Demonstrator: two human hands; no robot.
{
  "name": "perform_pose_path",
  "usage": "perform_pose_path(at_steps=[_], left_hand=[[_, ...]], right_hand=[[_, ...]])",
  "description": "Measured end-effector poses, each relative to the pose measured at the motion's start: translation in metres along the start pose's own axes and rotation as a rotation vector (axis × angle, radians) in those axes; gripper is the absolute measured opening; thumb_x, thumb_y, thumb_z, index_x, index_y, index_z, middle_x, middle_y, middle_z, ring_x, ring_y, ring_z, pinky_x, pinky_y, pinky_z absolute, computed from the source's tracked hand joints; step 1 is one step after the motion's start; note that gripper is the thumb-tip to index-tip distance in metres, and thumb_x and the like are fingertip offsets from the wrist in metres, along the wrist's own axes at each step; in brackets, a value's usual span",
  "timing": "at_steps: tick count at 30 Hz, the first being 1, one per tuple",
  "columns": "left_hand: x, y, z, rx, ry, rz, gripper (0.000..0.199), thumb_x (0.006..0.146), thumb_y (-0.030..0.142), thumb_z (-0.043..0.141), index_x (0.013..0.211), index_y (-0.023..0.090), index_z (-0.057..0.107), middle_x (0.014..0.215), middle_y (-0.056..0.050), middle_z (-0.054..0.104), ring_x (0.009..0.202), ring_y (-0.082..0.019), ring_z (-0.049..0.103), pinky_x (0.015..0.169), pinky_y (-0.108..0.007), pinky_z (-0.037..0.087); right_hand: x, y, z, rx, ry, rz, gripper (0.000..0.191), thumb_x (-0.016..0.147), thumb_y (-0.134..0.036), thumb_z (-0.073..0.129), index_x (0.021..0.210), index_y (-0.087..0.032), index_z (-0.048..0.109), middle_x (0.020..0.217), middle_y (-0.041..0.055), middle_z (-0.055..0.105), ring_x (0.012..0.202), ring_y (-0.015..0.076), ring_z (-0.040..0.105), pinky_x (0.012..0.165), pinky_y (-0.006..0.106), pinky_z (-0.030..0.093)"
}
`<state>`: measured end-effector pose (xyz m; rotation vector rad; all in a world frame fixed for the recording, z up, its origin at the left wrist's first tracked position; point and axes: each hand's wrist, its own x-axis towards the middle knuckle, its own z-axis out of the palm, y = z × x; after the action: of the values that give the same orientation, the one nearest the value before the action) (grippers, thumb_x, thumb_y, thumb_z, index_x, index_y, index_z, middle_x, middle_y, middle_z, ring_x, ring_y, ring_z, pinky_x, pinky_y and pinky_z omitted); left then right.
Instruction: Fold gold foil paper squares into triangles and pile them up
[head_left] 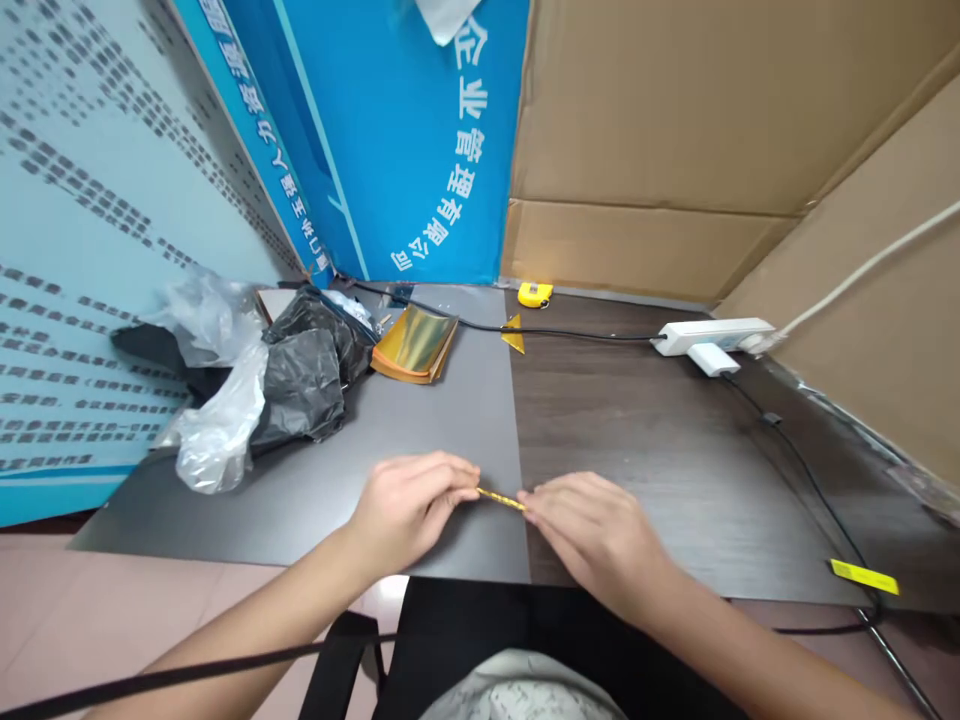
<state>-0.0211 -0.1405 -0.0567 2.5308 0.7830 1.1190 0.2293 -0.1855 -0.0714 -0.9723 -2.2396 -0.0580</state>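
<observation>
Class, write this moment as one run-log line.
left hand: pinching left end of gold strip; right hand: pinching right end; gold sheets: stacked on table

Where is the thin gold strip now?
In the head view's lower middle, the thin gold strip is held between the left hand and the right hand, over the table.

We are pinching one end of a thin gold strip point(501, 498) with our left hand point(416, 508) | our right hand point(592, 535) is pinching the other end | gold sheets point(415, 345) are lying beside a black bag point(300, 380) | a yellow tape measure point(535, 294) is sitting farther back
</observation>
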Motion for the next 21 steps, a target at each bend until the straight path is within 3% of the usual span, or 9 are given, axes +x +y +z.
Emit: perform_pose_path(at_steps=[3,6,9,15,21], left_hand=[[0.028,-0.014,0.009,-0.192,0.005,-0.173,0.016,0.097,0.017,0.055,0.083,0.018,0.062,0.093,-0.004,0.078,0.085,-0.013,0.076,0.073,-0.021,0.058],[0.058,-0.033,0.024,-0.526,0.02,-0.481,0.018,0.093,0.033,0.064,0.087,0.017,0.059,0.09,-0.005,0.076,0.06,-0.011,0.071,0.055,-0.02,0.054],[0.089,-0.058,0.038,-0.586,0.055,-0.518,0.034,0.085,0.046,0.071,0.095,0.016,0.059,0.084,-0.005,0.073,0.057,-0.014,0.07,0.042,-0.019,0.047],[0.132,-0.102,0.062,-0.59,0.109,-0.537,0.054,0.074,0.062,0.076,0.096,0.013,0.064,0.09,-0.009,0.074,0.057,-0.015,0.07,0.041,-0.018,0.044],[0.157,-0.133,0.084,-0.429,0.132,-0.493,0.036,0.086,0.045,0.065,0.102,0.012,0.067,0.093,-0.011,0.076,0.067,-0.017,0.073,0.046,-0.02,0.047]], right_hand=[[0.02,0.034,-0.006,0.007,-0.037,0.004,0.021,0.101,-0.016,0.054,0.105,-0.018,0.074,0.096,0.0051,0.08,0.085,0.017,0.075,0.076,0.028,0.058],[0.044,0.072,-0.004,0.148,-0.094,0.13,0.022,0.101,-0.017,0.052,0.102,-0.018,0.074,0.092,0.0045,0.08,0.079,0.0162,0.075,0.072,0.025,0.056],[0.07,0.107,0.007,0.184,-0.11,0.159,0.021,0.101,-0.018,0.051,0.101,-0.02,0.073,0.088,0.0016,0.08,0.078,0.0136,0.076,0.072,0.021,0.054],[0.105,0.168,0.031,0.153,-0.125,0.22,0.02,0.099,-0.018,0.053,0.1,-0.017,0.073,0.082,0.0024,0.078,0.075,0.0145,0.074,0.075,0.022,0.053],[0.131,0.207,0.041,0.045,-0.18,0.234,0.019,0.099,-0.022,0.056,0.103,-0.019,0.075,0.101,0.0072,0.078,0.094,0.0195,0.073,0.086,0.029,0.052]])
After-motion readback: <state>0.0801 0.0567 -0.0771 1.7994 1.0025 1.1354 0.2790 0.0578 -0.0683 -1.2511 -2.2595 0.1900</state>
